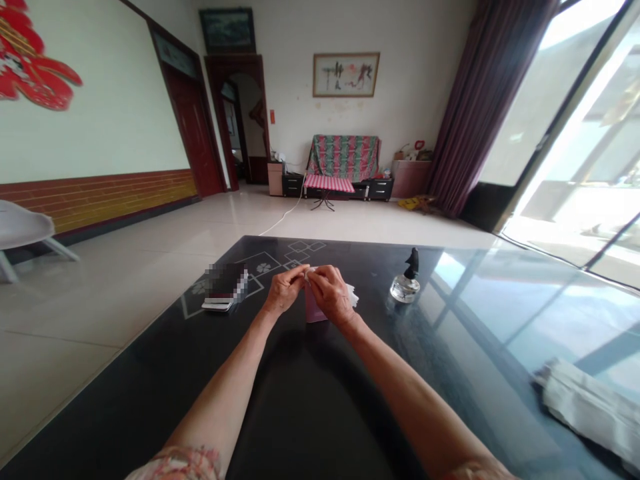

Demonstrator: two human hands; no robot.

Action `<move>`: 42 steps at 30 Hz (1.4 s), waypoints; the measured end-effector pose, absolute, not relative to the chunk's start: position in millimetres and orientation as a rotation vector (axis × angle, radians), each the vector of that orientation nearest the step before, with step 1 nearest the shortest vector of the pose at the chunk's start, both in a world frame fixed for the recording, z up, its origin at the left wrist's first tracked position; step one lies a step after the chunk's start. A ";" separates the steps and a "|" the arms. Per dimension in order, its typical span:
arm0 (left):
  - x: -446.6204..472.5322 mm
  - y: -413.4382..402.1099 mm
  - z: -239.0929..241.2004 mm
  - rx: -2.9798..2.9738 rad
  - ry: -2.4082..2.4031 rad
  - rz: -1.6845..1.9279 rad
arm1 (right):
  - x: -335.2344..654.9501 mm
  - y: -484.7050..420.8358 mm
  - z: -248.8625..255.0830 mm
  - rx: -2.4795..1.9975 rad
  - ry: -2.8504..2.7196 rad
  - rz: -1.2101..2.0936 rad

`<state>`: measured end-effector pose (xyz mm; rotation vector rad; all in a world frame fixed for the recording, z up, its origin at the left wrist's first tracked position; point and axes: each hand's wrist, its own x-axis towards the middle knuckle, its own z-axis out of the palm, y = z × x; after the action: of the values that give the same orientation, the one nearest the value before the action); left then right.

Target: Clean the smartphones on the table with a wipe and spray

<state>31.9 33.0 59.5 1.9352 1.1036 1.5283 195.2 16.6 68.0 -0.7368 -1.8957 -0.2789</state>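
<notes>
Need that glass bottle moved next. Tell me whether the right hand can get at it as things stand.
Probably yes: the glass bottle stands just beyond the right hand, bare table between, though that hand grips a pink packet.

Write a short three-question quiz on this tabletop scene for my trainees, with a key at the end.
1. True or false: both the left hand and the right hand are on the pink packet.
2. Which thing stands on the person's right side of the hands? A) a small glass bottle with a dark top B) a red mug C) a pair of scissors
3. Fill in: the stack of small booklets lies on the black glass ____, on the person's left side of the hands.

Key
1. True. Both hands pinch its top edge, with white tissue showing beside the right hand.
2. A, the glass bottle.
3. table
</notes>
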 end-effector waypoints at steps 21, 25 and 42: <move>44.0 22.0 76.4 2.103 1.114 1.526 | 196.4 13.6 67.4 -0.710 -1.704 -0.188; 39.6 25.0 72.2 2.050 1.169 1.546 | 191.0 18.2 54.0 -0.690 -1.722 -0.154; 42.8 24.8 68.8 1.944 1.041 1.523 | 194.5 17.2 66.8 -0.734 -1.673 -0.193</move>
<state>42.8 24.8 68.8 1.9437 1.0411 1.5229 194.5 17.2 66.8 -0.7342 -1.6732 -0.1931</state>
